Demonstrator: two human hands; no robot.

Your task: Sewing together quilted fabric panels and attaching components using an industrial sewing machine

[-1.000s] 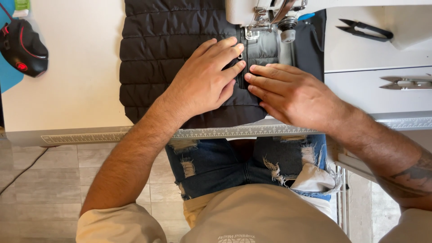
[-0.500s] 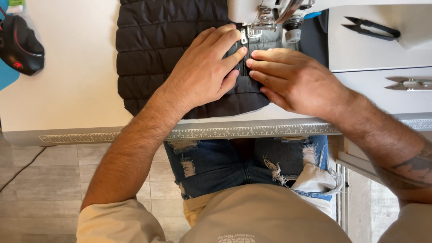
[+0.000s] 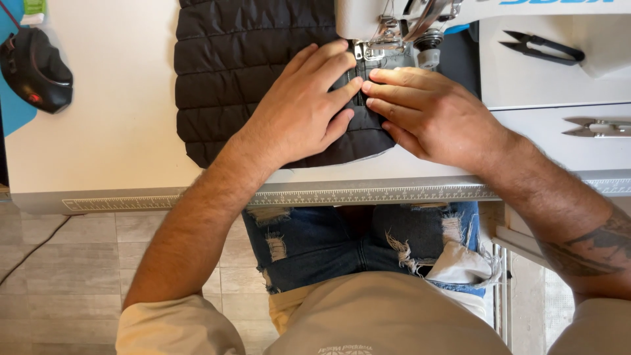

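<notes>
The black quilted fabric lies flat toward the far edge of the bench, its near end close to the front edge with the ruler strip, and both your hands press on it just in front of the sewing machine's presser foot. Your left hand lies palm down with fingers slightly spread, your right hand flat with fingers held together, fingertips of both meeting at the seam. Black thread snips lie well to the right, a black mouse near the left edge.

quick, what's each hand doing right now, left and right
Left hand: open, flat on the black quilted fabric, holding nothing.
Right hand: open, fingers flat on the same fabric beside the sewing machine's presser foot.
</notes>
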